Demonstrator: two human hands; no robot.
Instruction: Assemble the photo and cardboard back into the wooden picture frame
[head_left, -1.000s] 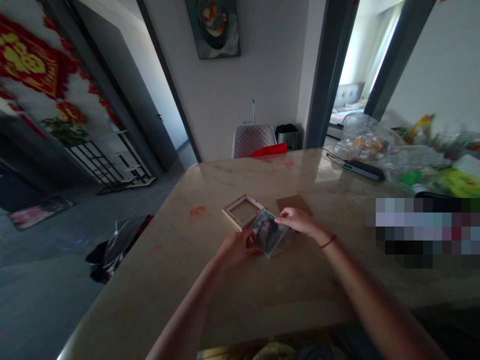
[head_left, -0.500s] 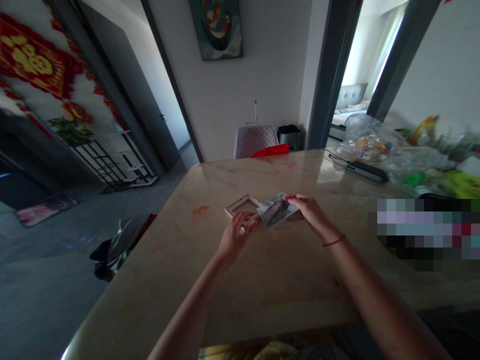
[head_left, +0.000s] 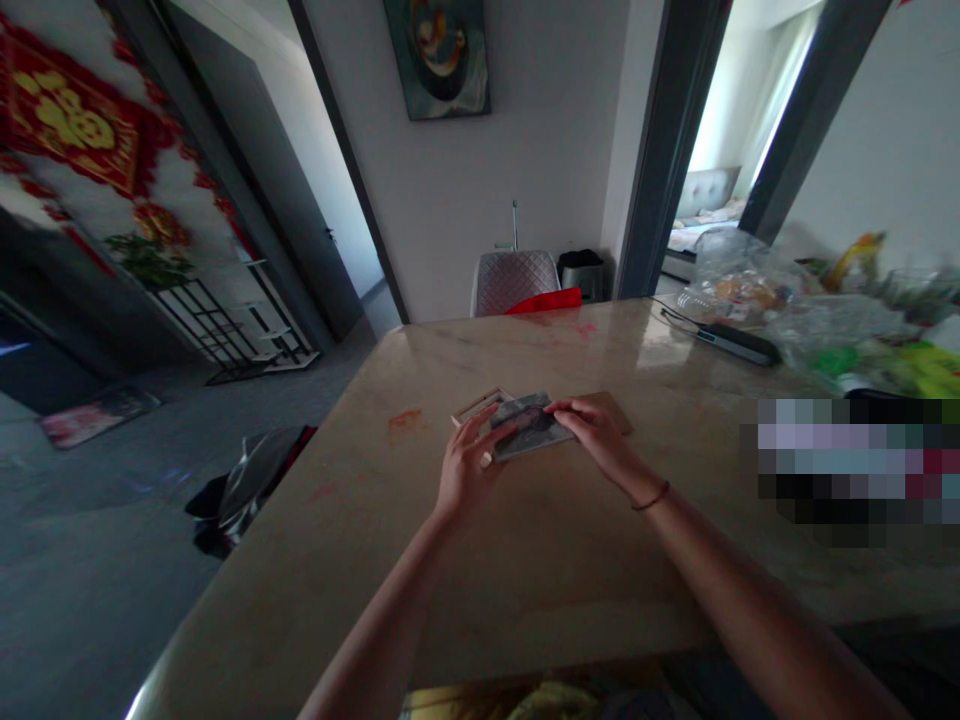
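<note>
Both of my hands are at a glossy photo (head_left: 531, 432) over the table. My right hand (head_left: 596, 430) pinches its right edge between thumb and fingertips. At its left edge my left hand (head_left: 466, 465) has its fingers over the front and appears to grip it. A small pale spot shows near the left thumb; I cannot make out what it is. Partly covered by the photo and my left fingers, a light wooden picture frame (head_left: 478, 405) lies on the table. A brown backing board (head_left: 615, 408) lies flat beyond my right hand, partly hidden.
The marble-patterned table (head_left: 360, 540) has an orange stain left of the frame. A dark elongated device (head_left: 739, 343) with a cable lies at the right, near clear plastic bags (head_left: 742, 275). A blurred-out item (head_left: 855, 460) stands closer. A quilted chair (head_left: 514, 280) is at the far edge.
The photo has moved left and now overlaps the wooden frame more, turned flatter to me. My left fingers have come onto its left edge. The backing board has come into fuller view.
</note>
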